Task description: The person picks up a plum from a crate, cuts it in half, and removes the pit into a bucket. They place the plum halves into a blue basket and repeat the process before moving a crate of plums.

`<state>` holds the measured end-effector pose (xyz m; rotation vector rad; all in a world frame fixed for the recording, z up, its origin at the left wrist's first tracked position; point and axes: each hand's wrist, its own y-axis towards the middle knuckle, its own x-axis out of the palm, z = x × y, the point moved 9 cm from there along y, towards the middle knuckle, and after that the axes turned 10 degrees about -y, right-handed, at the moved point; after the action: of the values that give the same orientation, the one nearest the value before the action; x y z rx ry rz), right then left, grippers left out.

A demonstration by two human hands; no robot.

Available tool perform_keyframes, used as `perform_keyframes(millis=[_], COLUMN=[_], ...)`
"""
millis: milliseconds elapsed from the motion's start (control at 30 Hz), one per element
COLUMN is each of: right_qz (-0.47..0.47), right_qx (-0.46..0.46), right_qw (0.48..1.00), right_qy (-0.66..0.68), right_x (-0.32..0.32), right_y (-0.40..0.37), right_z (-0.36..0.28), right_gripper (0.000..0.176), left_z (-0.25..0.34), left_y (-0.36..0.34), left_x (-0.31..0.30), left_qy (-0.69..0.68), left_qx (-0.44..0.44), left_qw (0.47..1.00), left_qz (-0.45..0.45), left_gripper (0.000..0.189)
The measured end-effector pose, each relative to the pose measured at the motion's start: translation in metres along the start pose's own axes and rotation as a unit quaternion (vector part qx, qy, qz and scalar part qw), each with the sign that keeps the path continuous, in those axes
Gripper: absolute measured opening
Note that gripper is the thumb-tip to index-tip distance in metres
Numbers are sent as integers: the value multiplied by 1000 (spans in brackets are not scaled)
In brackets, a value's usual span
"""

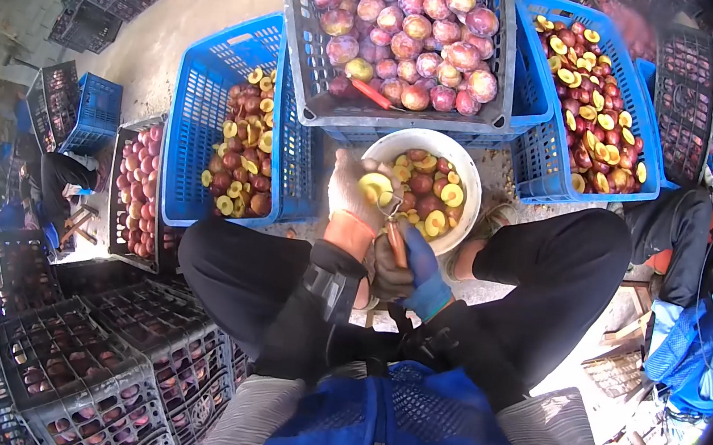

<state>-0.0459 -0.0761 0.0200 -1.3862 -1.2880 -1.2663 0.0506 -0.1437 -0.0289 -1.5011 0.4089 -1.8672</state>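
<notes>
Over the near left part of a white bucket [474, 168], my left hand [345, 190] in a pale glove grips a halved plum [374, 188], its yellow cut face up. My right hand [399, 271], in a dark glove with a blue cuff, is wrapped round the handle of a wooden-handled pitting tool [396, 244]. The tool's curved metal end is right at the plum half. Red-skinned, yellow-fleshed plum halves [437, 188] fill much of the bucket between my knees.
Ahead, a black crate [306, 94] of whole plums holds a red-handled tool [371, 93]. Blue crates with cut plums stand left [197, 102] and right [531, 160]. Stacked black crates [100, 360] are at my near left. Other people sit at the left [55, 183] and right [674, 237].
</notes>
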Motion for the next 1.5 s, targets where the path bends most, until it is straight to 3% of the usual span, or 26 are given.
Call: perform_keyframes(millis=[133,167,233,267,300,400,433,500,533,600,667,733,767,800,867,900,933,1000,1033,1067,1133,1200,1333,1367,1467,1500], right_qz=[249,405,482,514,473,534,506,557,566,571,556,540,532,543,567,584,595,611,616,619,617,606,618,623,623,616], right_qx=[-36,-93,-109,-112,-272,-170,-232,-188,-183,-189,-212,-196,-185,-205,-245,-230,-214,-200,-205,-210,-224,-210,-188,-190,-210,-222], right_qw=[963,903,813,751,643,589,531,565,555,512,441,445,448,473,517,570,618,678,692,705,704,713,716,713,708,711], right_qy=[-101,-107,-306,-400,-537,-582,-639,-579,-581,-613,-672,-687,-695,-663,-593,-531,-467,-357,-316,-275,-269,-283,-264,-261,-257,-255], right_x=[-25,-41,-46,-48,-47,-73,-61,-84,-86,-83,-70,-67,-66,-63,-60,-65,-66,-67,-67,-67,-57,-50,-52,-55,-69,-72], right_y=[-12,-25,-33,-36,-25,-30,-31,-38,-41,-49,-55,-57,-59,-64,-71,-76,-81,-91,-96,-100,-106,-110,-111,-111,-113,-116], right_z=[-19,-32,-62,-74,-88,-88,-95,-91,-93,-100,-109,-109,-106,-101,-92,-87,-83,-76,-77,-78,-86,-91,-94,-93,-93,-93], right_gripper=[64,51,44,41,39,31,32,32,32,32,32,33,34,35,37,38,40,42,43,44,44,44,44,45,49,50], left_z=[14,20,22,20,15,3,1,2,9,62,123,198,215,206,194,169,141,50,10,-27,-91,-134,-161,-157,-122,-112], left_y=[12,16,10,7,4,-4,-2,-5,-7,-26,-76,-59,-75,-81,-84,-75,-40,-18,1,11,61,98,120,119,97,100], left_x=[11,9,9,12,14,18,14,7,5,15,47,8,28,50,53,65,50,59,54,55,33,21,4,5,10,-2], left_qy=[104,116,171,236,299,324,329,291,245,280,372,409,635,798,793,806,845,822,848,839,845,869,884,861,732,619], left_qx=[157,184,210,230,248,226,240,243,231,332,474,482,503,472,481,459,418,339,249,258,149,115,114,177,145,113], left_qw=[979,973,960,941,918,912,907,917,930,890,777,756,543,275,237,326,331,452,464,469,499,456,430,457,658,769], left_qz=[80,82,77,76,74,106,103,126,150,141,182,169,224,255,289,184,42,-74,-58,-99,-123,-157,-147,-137,-101,-114], left_gripper=[61,62,63,66,69,75,75,75,76,80,80,76,60,45,28,25,23,23,25,28,38,41,38,32,25,20])
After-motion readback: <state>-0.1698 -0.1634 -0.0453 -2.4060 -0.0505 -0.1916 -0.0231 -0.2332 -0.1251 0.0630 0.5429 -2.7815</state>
